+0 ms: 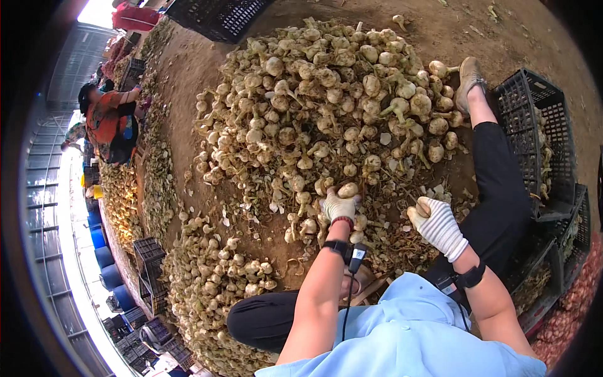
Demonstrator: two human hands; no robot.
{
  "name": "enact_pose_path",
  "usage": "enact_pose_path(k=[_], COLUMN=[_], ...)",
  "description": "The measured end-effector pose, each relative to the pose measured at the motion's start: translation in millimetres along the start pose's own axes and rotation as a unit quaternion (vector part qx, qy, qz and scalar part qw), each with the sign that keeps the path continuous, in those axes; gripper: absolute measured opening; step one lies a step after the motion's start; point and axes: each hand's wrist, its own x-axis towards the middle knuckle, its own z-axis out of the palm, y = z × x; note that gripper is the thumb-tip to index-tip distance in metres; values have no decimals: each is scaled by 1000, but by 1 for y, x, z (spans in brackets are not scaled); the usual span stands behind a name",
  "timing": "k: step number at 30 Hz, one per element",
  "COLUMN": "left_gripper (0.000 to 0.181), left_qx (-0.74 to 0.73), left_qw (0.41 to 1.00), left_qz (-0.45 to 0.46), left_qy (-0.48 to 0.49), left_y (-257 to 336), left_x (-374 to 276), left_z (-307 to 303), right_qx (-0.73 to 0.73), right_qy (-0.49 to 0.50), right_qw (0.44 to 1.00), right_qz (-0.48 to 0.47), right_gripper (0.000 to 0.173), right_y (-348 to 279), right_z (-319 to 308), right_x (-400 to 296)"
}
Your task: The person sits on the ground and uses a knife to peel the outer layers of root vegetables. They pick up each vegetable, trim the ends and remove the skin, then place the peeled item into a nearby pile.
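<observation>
A large heap of garlic bulbs [325, 94], many with roots and cut stems, lies on the dirt floor before me. At its near edge, my left hand [339, 207], in a white knit glove with a red cuff, has its fingers around a garlic bulb [348, 190]. Other bulbs lie close against that hand. To the right, my right hand [435, 224], in a striped glove, is closed on a small hand tool [422, 208] with a brown handle. Its thin end points away from me, and its exact kind is unclear. Loose skins and stem scraps [395, 235] cover the ground between my hands.
A second garlic pile [212, 282] lies at the left, beside my bent knee. Black plastic crates [518, 127] stand beside my right leg, with red mesh sacks [574, 301] behind. Another crate [216, 19] is at the top. A person [110, 122] sits at the far left.
</observation>
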Motion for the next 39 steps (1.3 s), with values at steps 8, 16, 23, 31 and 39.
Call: enact_pose_path(k=[8, 16, 23, 31, 39], left_gripper=[86, 44, 46, 39, 84], left_qx=[-545, 43, 91, -13, -430], left_qw=[773, 889, 902, 923, 844], left_qz=[192, 439, 405, 364, 280], left_qy=[-261, -123, -119, -122, -155], left_y=[37, -10, -21, -6, 16], left_x=[-173, -188, -194, -198, -196], left_z=[-138, -170, -157, -149, -152], right_qx=[-57, -125, -189, -167, -211], right_qy=[2, -56, -69, -58, 26], right_qw=[994, 927, 911, 924, 968], right_qz=[-90, -349, -361, -340, -136], right_gripper=[36, 15, 14, 13, 19], right_y=[7, -113, -109, -83, -29], right_z=[-2, 11, 12, 15, -5], right_x=[-3, -58, -59, -35, -17])
